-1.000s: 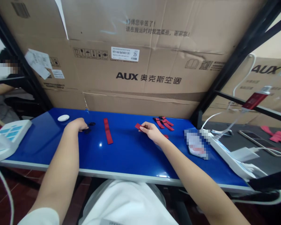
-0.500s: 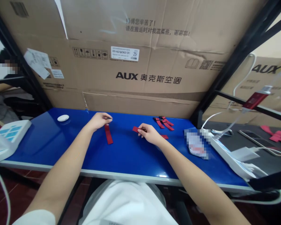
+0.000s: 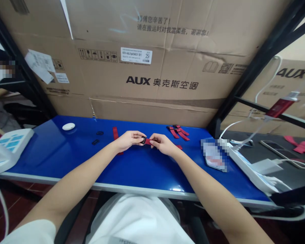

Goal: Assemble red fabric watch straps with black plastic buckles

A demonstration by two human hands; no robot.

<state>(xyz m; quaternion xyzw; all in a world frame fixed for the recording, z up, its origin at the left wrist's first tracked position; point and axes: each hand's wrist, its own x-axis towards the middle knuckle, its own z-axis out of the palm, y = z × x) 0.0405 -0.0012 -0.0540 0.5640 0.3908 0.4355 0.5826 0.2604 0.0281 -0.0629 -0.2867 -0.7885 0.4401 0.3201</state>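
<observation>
My left hand [image 3: 131,140] pinches a small black buckle [image 3: 143,140] over the middle of the table. My right hand [image 3: 161,143] grips a short red strap [image 3: 147,141], its end at the buckle; whether it passes through the slot I cannot tell. Partly behind my left hand lies another red strap [image 3: 115,133], flat on the blue surface. Left of it are two loose black buckles [image 3: 96,142]. One more red strap [image 3: 179,147] shows just past my right hand. Further back, red straps with black buckles fitted [image 3: 179,131] lie together.
A large cardboard box [image 3: 152,105] stands along the back of the blue table [image 3: 142,173]. A white oval object [image 3: 68,126] lies at the back left. Right are a blurred phone-like object [image 3: 214,156] and a white power strip [image 3: 249,169] with cables. A person is at far left.
My left hand has moved right with the black buckle and now meets the red strap in my right hand. Two buckles on the table have come into view.
</observation>
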